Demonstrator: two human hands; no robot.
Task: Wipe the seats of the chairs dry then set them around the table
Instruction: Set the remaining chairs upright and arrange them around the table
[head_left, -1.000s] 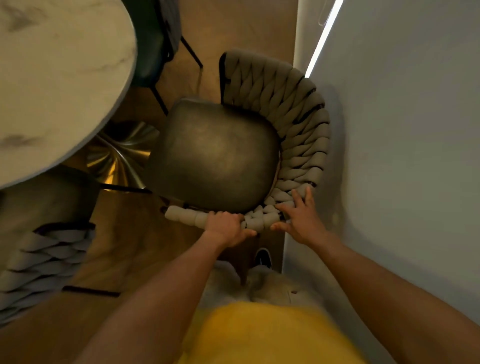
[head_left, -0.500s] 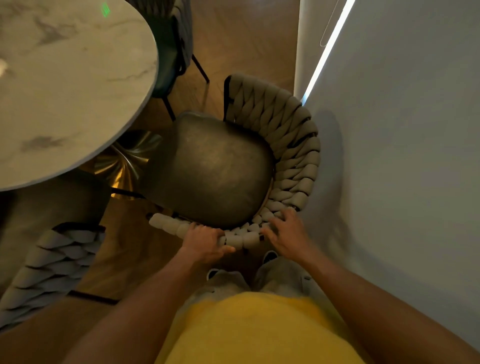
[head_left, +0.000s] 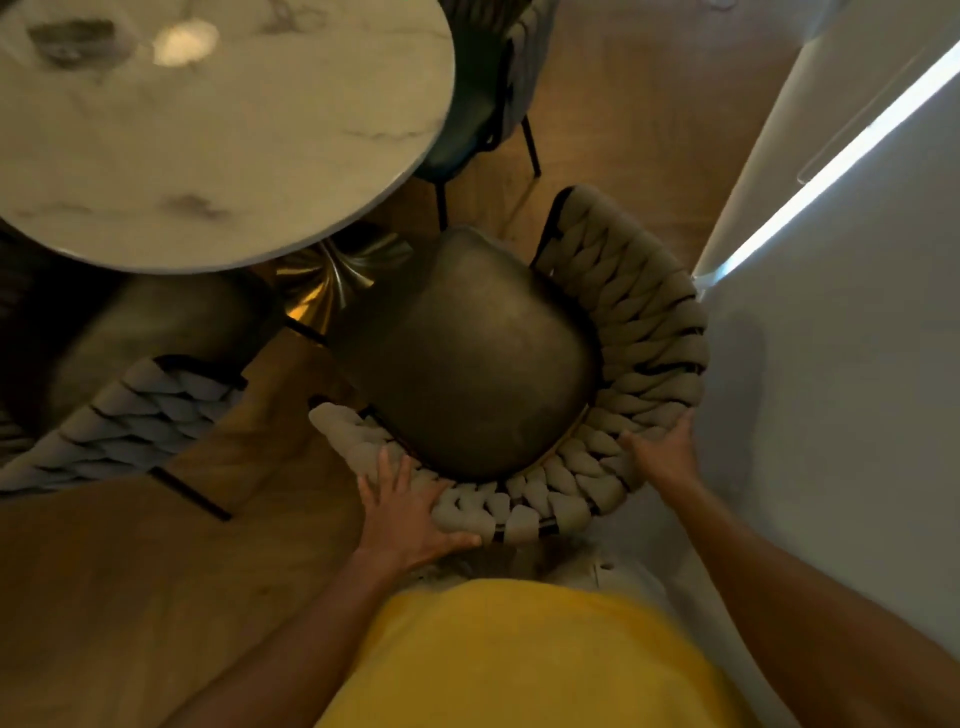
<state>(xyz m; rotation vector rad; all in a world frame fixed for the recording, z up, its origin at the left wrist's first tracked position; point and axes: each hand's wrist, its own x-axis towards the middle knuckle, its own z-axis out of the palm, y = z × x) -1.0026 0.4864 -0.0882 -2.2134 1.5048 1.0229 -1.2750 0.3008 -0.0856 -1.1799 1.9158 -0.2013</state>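
A chair with a dark rounded seat (head_left: 467, 358) and a woven beige backrest (head_left: 644, 332) stands just in front of me, its seat facing the round marble table (head_left: 208, 130). My left hand (head_left: 402, 512) grips the near left part of the backrest, fingers spread over the weave. On the right side of the backrest rim, close to the wall, my right hand (head_left: 662, 452) holds on. A second woven chair (head_left: 130, 405) sits at the left, partly under the table. A third dark chair (head_left: 478, 104) stands beyond the table's right edge.
A white wall (head_left: 831, 415) runs close along the right, with a bright light strip (head_left: 841, 150). The table's gold pedestal base (head_left: 332, 280) shows under the tabletop. Wooden floor (head_left: 130, 597) lies open at the lower left.
The chair has turned and shifted toward the table. My right hand slid further out along the backrest toward the wall; my left hand opened its fingers over the weave.
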